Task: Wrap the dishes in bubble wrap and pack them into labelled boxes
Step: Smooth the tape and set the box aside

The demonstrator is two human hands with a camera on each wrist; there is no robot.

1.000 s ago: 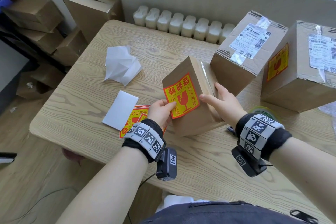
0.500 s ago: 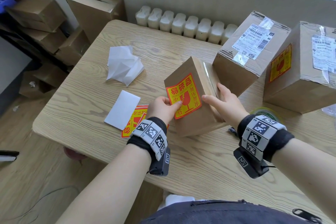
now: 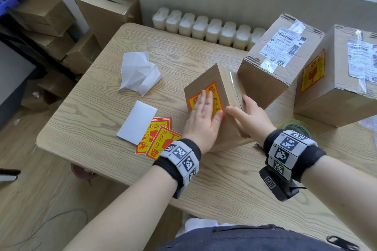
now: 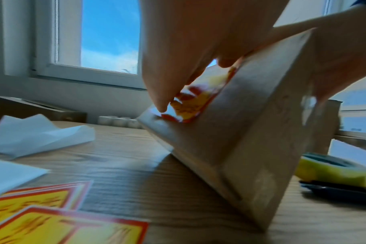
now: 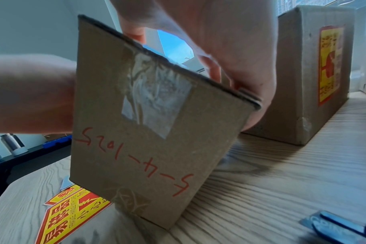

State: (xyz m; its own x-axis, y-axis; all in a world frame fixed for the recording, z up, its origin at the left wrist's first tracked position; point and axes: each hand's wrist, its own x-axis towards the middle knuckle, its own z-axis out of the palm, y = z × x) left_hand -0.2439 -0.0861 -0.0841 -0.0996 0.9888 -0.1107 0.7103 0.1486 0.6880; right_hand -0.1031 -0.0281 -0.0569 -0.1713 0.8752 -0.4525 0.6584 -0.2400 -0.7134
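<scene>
A small cardboard box (image 3: 206, 75) stands tilted on one edge in the middle of the wooden table (image 3: 102, 108). A yellow-and-red fragile sticker (image 3: 217, 98) is on the box face turned toward me. My left hand (image 3: 204, 116) lies flat on that sticker with straight fingers pressing it. My right hand (image 3: 251, 116) grips the box's right side, thumb along the near edge and fingers over the taped face. In the left wrist view the fingertips (image 4: 161, 105) touch the sticker (image 4: 190, 102). The right wrist view shows the box (image 5: 146, 148) end with red handwriting and clear tape.
Two larger taped boxes (image 3: 273, 63) (image 3: 336, 79) with shipping labels stand at the table's right. Spare stickers (image 3: 161, 140), a white backing sheet (image 3: 136, 122) and crumpled paper (image 3: 138, 73) lie to the left. A tape roll (image 3: 295, 126) sits behind my right wrist. More boxes (image 3: 106, 12) are stacked on the floor.
My left hand has moved from the sticker's lower left edge up onto its face and now lies flat on it. My right hand and the box have kept their places.
</scene>
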